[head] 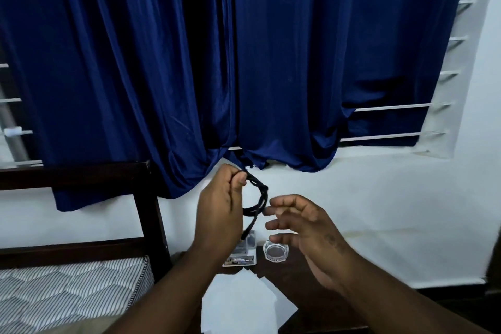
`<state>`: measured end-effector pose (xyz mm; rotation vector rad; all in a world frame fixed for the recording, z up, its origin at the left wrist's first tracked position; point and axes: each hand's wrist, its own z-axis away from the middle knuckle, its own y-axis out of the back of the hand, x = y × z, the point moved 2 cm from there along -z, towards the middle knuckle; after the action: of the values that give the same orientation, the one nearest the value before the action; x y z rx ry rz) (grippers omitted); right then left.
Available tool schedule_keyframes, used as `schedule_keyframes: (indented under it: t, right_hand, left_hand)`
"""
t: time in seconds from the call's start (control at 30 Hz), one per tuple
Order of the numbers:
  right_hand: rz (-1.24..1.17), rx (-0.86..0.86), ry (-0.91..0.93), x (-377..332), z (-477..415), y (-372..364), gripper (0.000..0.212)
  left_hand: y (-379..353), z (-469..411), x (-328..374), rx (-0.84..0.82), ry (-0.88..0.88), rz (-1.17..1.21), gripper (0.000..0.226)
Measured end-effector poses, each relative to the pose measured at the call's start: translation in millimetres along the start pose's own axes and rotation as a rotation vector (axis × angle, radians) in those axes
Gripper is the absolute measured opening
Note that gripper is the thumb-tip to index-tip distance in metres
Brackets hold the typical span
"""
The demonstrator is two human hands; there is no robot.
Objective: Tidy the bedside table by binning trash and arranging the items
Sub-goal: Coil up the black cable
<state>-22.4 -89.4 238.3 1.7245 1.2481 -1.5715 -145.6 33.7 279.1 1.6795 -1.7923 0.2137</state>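
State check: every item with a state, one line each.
left hand: grips the black cable
black cable: looped, held above the table
right hand: open, fingers beside the loop
glass dish: upright on the table
white paper: lying on the table
blue curtain: drawn shut

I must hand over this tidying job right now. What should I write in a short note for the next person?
Left hand: grips the coiled black cable above the table.
Right hand: open beside the coil, holding nothing.
On the bedside table: clear labelled box, glass dish, loose white papers at the front.
Done: cable is looped.
Left: set the cable down neatly and sort the papers. No bin is in view.
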Motion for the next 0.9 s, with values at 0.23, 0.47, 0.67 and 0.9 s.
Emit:
schedule_keyframes:
  t: [0.23, 0.47, 0.67, 0.9]
  right_hand:
    - [-0.010, -0.049, 0.087, -2, -2, -28, 0.016]
    - [0.132, 0.013, 0.261, -2, -1, -19, 0.017]
    - [0.044, 0.034, 0.258, 1, -4, -14, 0.015]
    - [0.024, 0.138, 0.213, 2, -9, -6, 0.011]
  left_hand:
    - [-9, 8, 5, 0.014, 0.049, 0.096, 0.026]
    - [-20, 13, 7, 0.028, 0.356, 0.483, 0.037]
    - [-17, 11, 6, -0.058, 0.511, 0.603, 0.044]
    - [-8, 10, -2, -0.228, 0.615, 0.623, 0.041]
